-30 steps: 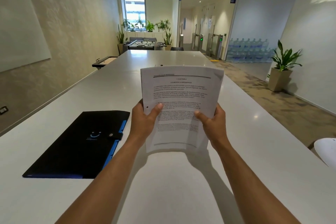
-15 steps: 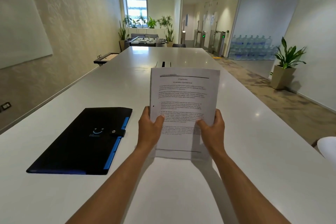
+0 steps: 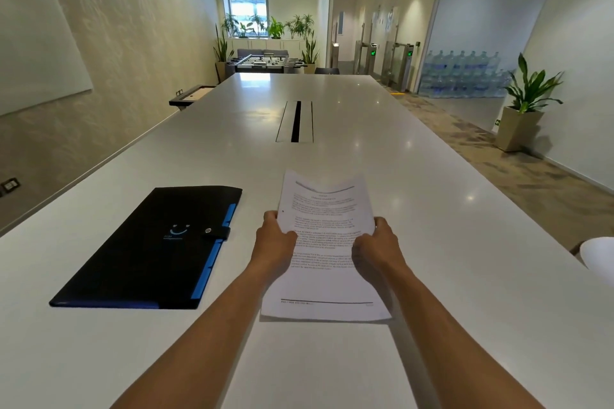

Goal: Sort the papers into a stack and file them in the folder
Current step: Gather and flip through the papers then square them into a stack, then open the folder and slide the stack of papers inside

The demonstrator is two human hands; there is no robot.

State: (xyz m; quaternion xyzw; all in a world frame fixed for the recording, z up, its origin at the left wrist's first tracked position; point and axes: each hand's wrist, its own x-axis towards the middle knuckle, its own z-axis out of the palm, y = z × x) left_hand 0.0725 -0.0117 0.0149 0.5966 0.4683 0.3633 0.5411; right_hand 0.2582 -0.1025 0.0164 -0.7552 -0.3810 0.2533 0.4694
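Your left hand (image 3: 277,239) pinches the left edge of the papers (image 3: 327,246), thumb over the printed face and fingers tucked behind. Your right hand (image 3: 373,247) does the same on the right edge, curled closed around the sheets. Both hands are shut on the stack about midway along its length, and the paper bows slightly between them, the far end curling upward. Whether the near end touches the surface (image 3: 432,242) or hangs just above it, you cannot tell from this angle, though a thin shadow lies under it.

The edges look fairly well squared, so the sorting step seems close to done, and the filing has not begun. The sheets are thin white office paper, covered in dense black print with a ruled line near the foot. They are limp enough to sag and fan if you loosen either grip.

The folder (image 3: 149,249) lies flat to the left of the papers, just beside your left forearm but apart from the stack. It is a slim black rectangular case with a matte cover, blue edging along its right side and a strap with a round snap that looks fastened. The next move probably calls for setting the stack down or keeping it in one hand, so that the other can undo that snap and lift the cover.

The surface is smooth, white and glossy, so the sheets may slide on it.
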